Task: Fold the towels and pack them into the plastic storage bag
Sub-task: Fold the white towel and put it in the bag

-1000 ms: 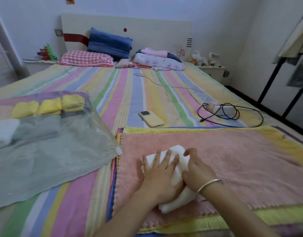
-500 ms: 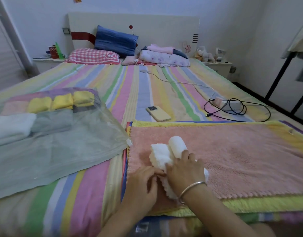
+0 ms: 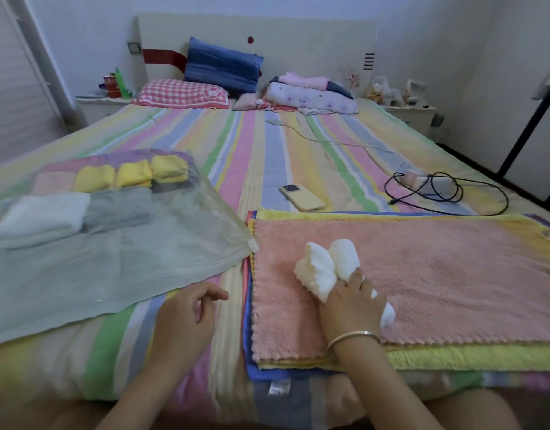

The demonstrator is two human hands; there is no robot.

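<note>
A folded white towel [image 3: 325,268] lies on a pink towel [image 3: 438,274] that tops a flat stack of towels near the bed's front edge. My right hand [image 3: 349,305] grips the white towel's near end. My left hand [image 3: 187,315] hovers over the striped sheet, holding nothing, fingers loosely curled, just below the edge of the clear plastic storage bag [image 3: 118,262]. Inside the bag lie three yellow folded towels [image 3: 134,175], a white one [image 3: 41,215] and a grey one [image 3: 118,206].
A yellow phone [image 3: 301,197] lies behind the towel stack. A black cable and power strip [image 3: 435,187] sit to the right. Pillows [image 3: 221,66] and folded bedding [image 3: 311,94] are at the headboard. A dark rack [image 3: 528,113] stands at the right.
My left hand has let go of the white towel and moved left toward the bag's edge. My right hand keeps its grip on the towel.
</note>
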